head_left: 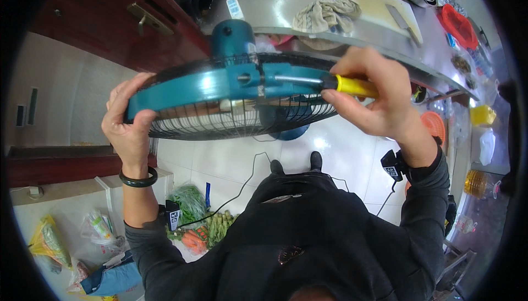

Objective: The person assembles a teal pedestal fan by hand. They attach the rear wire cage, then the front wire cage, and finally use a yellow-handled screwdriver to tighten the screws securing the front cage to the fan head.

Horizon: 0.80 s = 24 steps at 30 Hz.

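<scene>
Before me stands an electric fan [190, 87] with a teal rim around its black wire grille; its teal motor housing [231, 38] shows behind. My left hand [127, 114] is closed around the left side of the rim, thumb on the near face. In my right hand [379, 92] is a screwdriver [355, 86] with a yellow and black handle. Its metal shaft lies nearly level along the top of the rim, pointing left toward the gap where the rim's two ends meet. Whether the tip touches a screw I cannot tell.
Behind the fan runs a steel counter [269, 7] with a rag [327, 15], a cutting board [379, 4] and a knife [404, 23]. A red door [104, 15] stands at the left. Vegetables [190, 205] lie on the floor, near a cable [250, 183].
</scene>
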Motion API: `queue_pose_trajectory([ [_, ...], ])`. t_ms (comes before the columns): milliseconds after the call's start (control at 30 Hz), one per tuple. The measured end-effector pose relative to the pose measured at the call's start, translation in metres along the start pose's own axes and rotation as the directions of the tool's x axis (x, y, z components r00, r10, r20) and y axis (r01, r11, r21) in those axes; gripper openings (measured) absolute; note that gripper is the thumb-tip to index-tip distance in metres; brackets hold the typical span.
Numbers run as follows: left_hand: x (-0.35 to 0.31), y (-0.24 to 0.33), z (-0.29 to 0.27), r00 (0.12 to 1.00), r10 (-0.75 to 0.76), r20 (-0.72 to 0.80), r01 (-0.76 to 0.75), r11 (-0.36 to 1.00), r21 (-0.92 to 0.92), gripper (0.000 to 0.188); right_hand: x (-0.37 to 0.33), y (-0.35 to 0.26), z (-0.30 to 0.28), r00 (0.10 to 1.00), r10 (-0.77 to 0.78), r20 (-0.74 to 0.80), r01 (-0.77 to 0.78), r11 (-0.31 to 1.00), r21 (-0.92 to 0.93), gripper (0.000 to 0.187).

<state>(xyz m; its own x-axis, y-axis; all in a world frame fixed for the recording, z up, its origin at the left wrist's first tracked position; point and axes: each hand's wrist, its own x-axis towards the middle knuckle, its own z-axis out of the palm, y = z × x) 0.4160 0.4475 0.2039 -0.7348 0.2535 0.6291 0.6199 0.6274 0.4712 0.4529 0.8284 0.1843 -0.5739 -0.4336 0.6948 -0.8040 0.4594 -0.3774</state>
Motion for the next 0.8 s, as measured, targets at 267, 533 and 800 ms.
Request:
queue_pose_trajectory([
  [267,0.003,0.003,0.003,0.999,0.040,-0.007,-0.040,0.999,0.017,0.059,-0.003,0.001,0.012,0.982,-0.148,-0.119,0.117,0.964,-0.237,0.024],
  [533,0.000,0.000,0.000,1.000,0.005,-0.021,-0.004,1.000,0.028,0.059,0.020,-0.013,-0.010,0.764,0.538,0.356,-0.643,0.589,0.489,0.031],
  [800,0.002,0.004,0.005,0.999,-0.005,-0.032,0.007,0.998,0.056,0.063,0.010,-0.003,0.004,0.996,0.091,-0.019,-0.093,0.989,-0.112,0.038],
])
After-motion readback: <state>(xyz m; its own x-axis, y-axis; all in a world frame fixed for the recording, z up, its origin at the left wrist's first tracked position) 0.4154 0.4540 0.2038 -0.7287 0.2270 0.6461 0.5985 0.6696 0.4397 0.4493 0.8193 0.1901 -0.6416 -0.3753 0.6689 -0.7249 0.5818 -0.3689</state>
